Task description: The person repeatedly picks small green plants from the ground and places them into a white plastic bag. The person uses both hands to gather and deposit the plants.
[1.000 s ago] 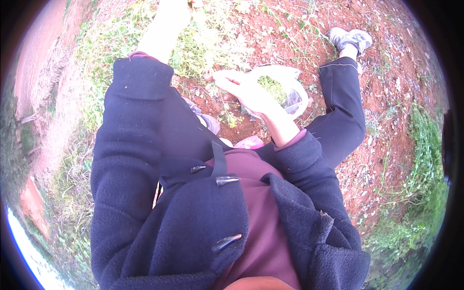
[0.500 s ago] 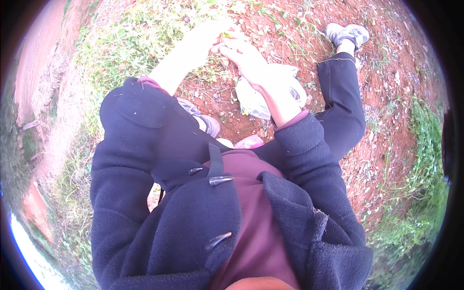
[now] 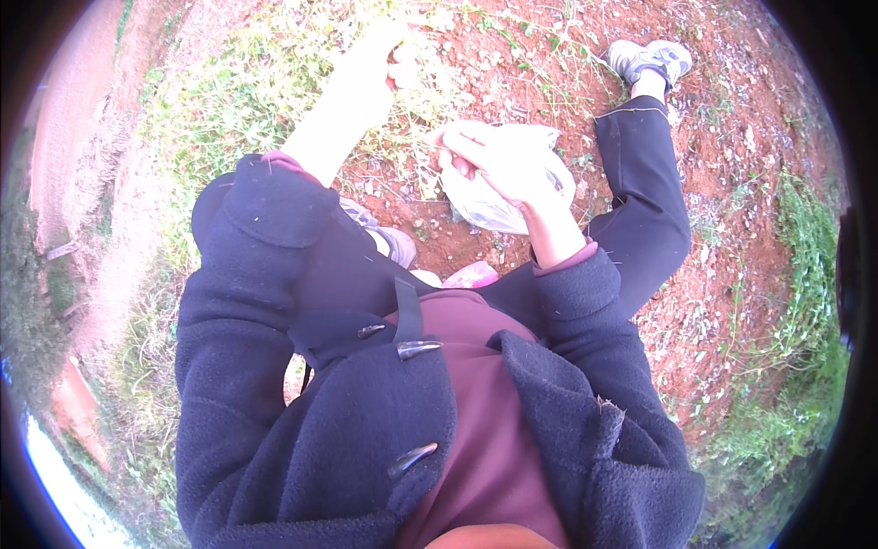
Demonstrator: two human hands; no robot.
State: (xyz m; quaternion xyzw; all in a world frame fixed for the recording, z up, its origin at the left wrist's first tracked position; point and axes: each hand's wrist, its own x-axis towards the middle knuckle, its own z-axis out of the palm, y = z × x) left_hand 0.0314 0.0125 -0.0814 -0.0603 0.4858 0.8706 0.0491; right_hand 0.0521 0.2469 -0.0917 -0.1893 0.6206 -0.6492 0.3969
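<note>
My left hand (image 3: 382, 66) reaches far forward over green plants (image 3: 274, 82), washed out by bright light. Its fingers look curled at the edge of the plants; whatever they grip is lost in the glare. Closer to me and to the right, my right hand (image 3: 485, 157) hovers at a white plastic bag (image 3: 494, 212), covering part of it. The fingers of that hand are bent in toward the palm with the thumb over them, and I cannot make out anything inside. The bag sits on red soil between my legs.
Stony red soil (image 3: 732, 265) stretches to the right, with a strip of green weeds (image 3: 796, 302) beyond. My leg extends right, ending in a grey shoe (image 3: 649, 62); another shoe (image 3: 389, 236) is under my left forearm. Something pink (image 3: 472, 274) lies close to my lap.
My hands were together above the plants and have come apart. The right has drawn back toward me over the bag; the left has shifted slightly left and stays forward.
</note>
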